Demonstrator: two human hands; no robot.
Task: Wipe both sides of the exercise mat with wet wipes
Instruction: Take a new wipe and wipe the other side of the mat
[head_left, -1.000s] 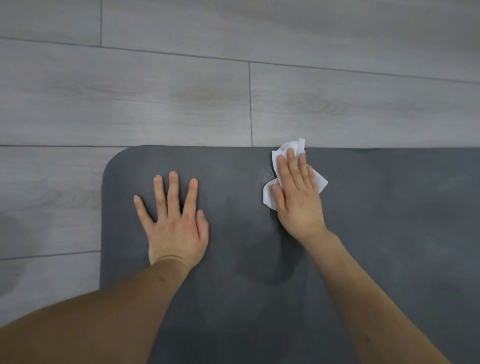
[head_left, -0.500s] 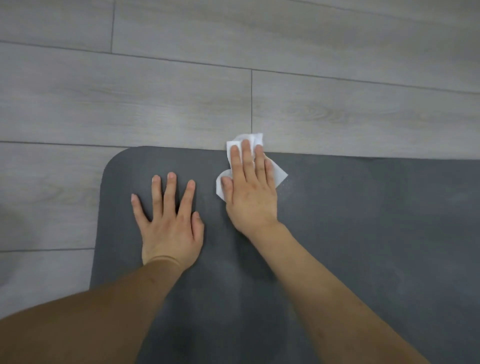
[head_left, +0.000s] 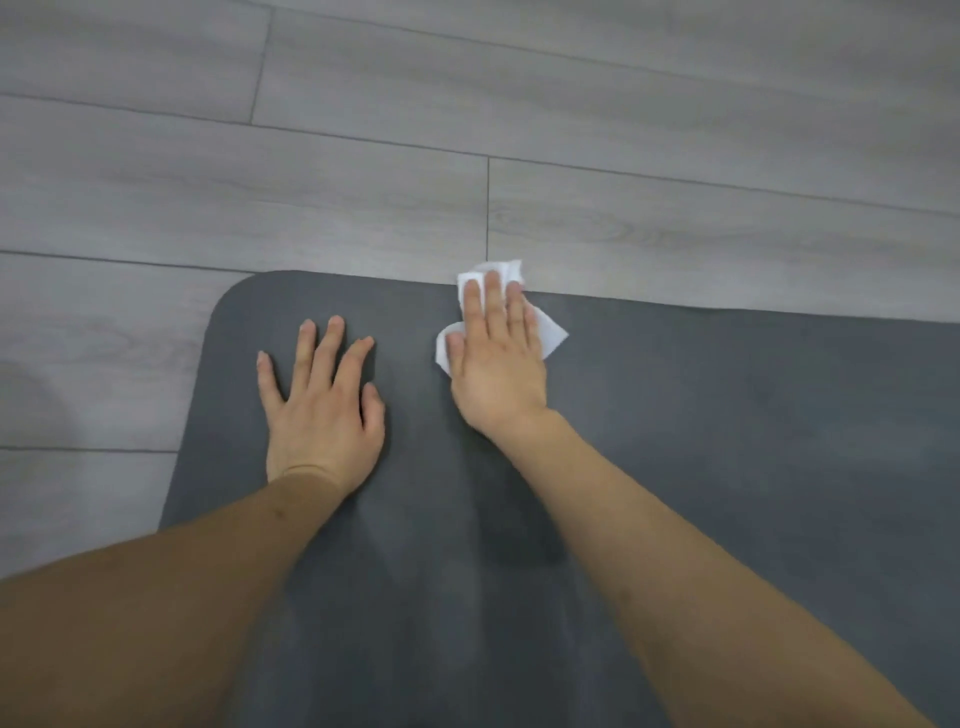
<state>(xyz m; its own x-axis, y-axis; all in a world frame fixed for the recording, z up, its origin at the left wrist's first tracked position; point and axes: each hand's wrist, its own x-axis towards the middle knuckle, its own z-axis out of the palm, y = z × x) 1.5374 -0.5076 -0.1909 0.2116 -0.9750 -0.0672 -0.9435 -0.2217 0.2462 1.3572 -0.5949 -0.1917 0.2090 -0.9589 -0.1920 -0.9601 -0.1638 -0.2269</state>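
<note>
A dark grey exercise mat (head_left: 727, 441) lies flat on the floor, its rounded far left corner in view. My right hand (head_left: 493, 358) presses a crumpled white wet wipe (head_left: 550, 332) onto the mat at its far edge, fingers straight and together. Part of the wipe sticks out past my fingertips over the mat's edge. My left hand (head_left: 322, 400) rests flat on the mat with fingers spread, a little to the left of the right hand.
Grey wood-look floor planks (head_left: 467, 130) surround the mat on the far side and on the left. A faint round shadow falls on the floor at the left edge (head_left: 31, 405).
My right hand has slid the wipe leftward along the mat's far edge, closer to my left hand. The left hand has stayed in place.
</note>
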